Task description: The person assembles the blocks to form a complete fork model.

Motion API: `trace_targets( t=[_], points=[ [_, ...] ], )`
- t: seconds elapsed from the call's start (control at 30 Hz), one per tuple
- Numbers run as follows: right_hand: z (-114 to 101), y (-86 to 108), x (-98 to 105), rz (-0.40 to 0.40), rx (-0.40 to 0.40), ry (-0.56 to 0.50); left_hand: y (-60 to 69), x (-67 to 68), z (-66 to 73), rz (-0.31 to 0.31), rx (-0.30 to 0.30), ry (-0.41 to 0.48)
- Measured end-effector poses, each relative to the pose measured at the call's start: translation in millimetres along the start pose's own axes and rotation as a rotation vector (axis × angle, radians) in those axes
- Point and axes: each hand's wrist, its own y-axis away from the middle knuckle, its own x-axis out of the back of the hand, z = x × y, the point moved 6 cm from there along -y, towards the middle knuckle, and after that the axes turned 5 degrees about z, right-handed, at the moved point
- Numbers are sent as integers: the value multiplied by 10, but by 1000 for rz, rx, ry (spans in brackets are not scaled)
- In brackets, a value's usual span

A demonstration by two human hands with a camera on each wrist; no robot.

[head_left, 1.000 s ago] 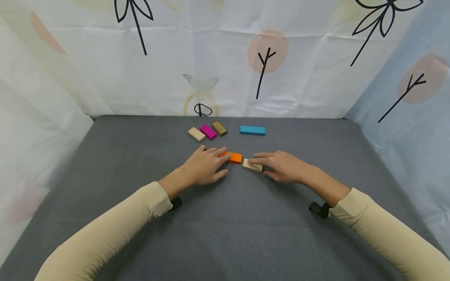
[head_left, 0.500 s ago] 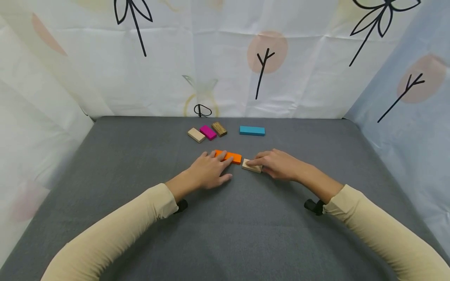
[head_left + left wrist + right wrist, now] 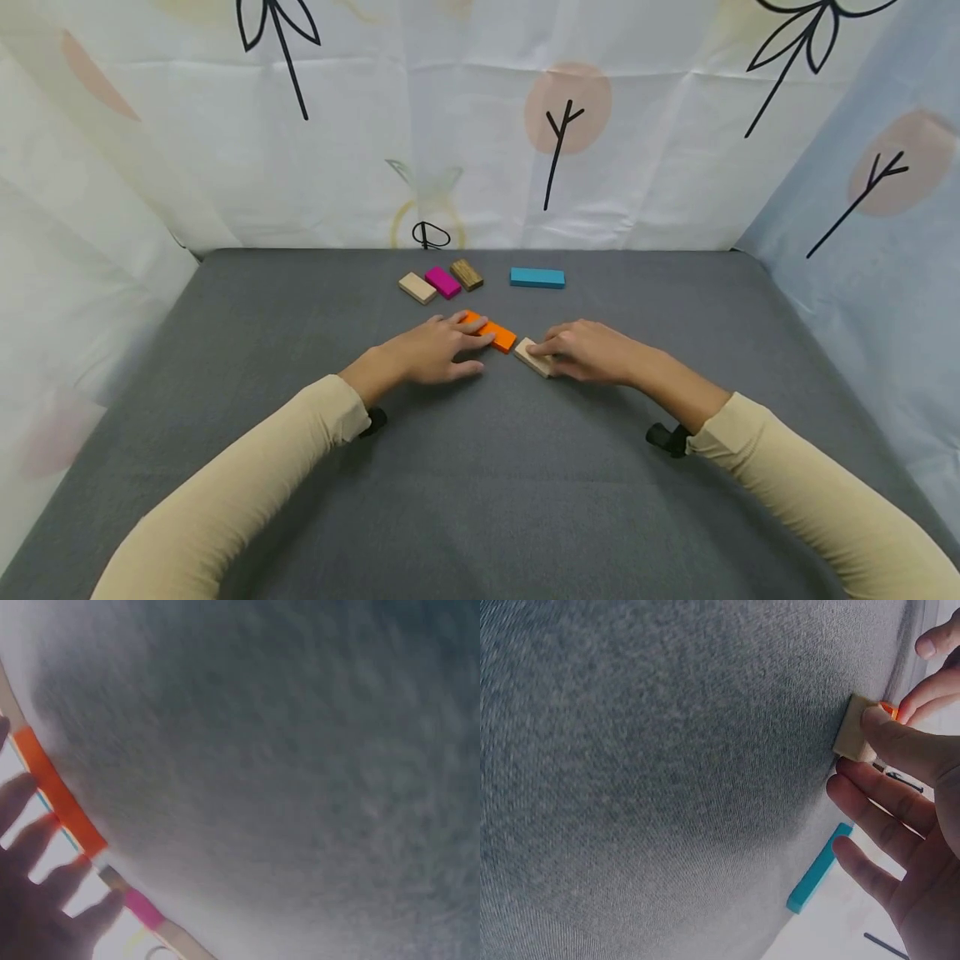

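Note:
In the head view, an orange block (image 3: 501,337) lies slantwise on the grey cloth, with the straight fingers of my left hand (image 3: 427,352) resting on it. The left wrist view shows those fingers along the orange block's (image 3: 61,793) far side. Just right of it, a plain wooden block (image 3: 531,360) lies at a similar slant, a small gap between their ends. My right hand (image 3: 592,353) pinches this block, index finger on top and thumb at its near end. From the right wrist, the thumb covers part of the wooden block (image 3: 849,733); the other fingers are loosely bent.
Farther back lie another plain wooden block (image 3: 417,287), a magenta block (image 3: 443,282) and a brown block (image 3: 467,275), slanted side by side. A blue block (image 3: 537,278) lies to their right. Patterned white cloth (image 3: 480,125) hangs behind the table.
The orange block and the near wooden block have both turned to a steeper slant. My right fingers have drawn in onto the wooden block. My left hand shifted right, then back left.

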Motion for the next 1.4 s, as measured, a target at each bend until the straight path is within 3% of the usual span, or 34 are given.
trace_targets(
  t=[0.2,0.43,0.6,0.73,0.83,0.93,1.13,1.4],
  points=[
    [-23,-29,-20,-17,-32,-14,-59,9,-128,4,-14,130],
    [-37,-60,-27,-30,-45,-23,-185,45,-168,7,2,179],
    [24,-52,31,-27,-77,-61,-204,102,-35,65,42,43],
    [78,-50,60,2,-73,-73,-189,116,94,164,103,-88],
    [83,-59,55,-1,-49,-92,-178,123,146,246,145,-110],
    [71,-63,36,-8,-29,-115,-170,112,166,284,175,-95],
    [66,-39,4,-14,-43,-142,-191,62,129,264,209,0],
    [27,-2,-29,-7,-48,-157,-276,64,38,210,120,46]
  ],
)
